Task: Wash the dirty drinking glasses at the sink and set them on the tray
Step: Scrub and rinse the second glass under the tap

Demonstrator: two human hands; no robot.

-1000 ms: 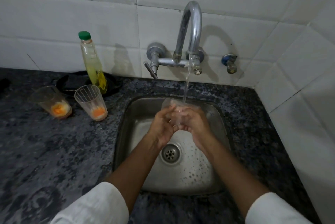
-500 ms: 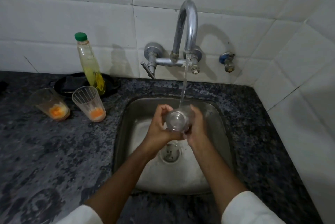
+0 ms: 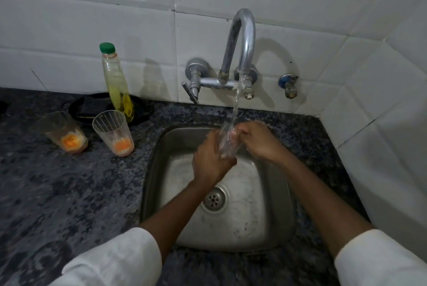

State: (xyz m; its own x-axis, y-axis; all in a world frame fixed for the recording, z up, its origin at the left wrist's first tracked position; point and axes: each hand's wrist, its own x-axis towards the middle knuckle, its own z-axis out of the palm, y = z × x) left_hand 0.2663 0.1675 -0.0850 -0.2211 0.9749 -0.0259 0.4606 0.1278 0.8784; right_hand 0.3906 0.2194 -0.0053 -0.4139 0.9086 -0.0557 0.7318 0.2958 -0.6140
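The clear glass (image 3: 227, 144) sits between my two hands above the sink (image 3: 272, 228), right under the running stream from the tap (image 3: 242, 49), and it looks tilted with its mouth up toward the water, though the blur of the flow makes that hard to judge. My left hand (image 3: 209, 160) is wrapped around its lower part, fingers curled closed against the wall of it. My right hand (image 3: 258, 141) grips the upper part from the other side, fingertips (image 3: 239, 132) pinched on or near the rim. Both my sleeves are white and pushed back from the wrists. Below my hands, in the floor of the sink, lies the round drain (image 3: 214, 198). To the left of the sink, on the dark speckled counter (image 3: 69, 193), stand two more glasses with orange dregs: the ribbed one (image 3: 113, 133) nearer the sink, the other (image 3: 63, 133) just beyond it. Behind those, further from the sink, a green-capped bottle of yellow liquid (image 3: 116, 82) stands upright at the edge of a black dish (image 3: 92, 107) by the tiled wall
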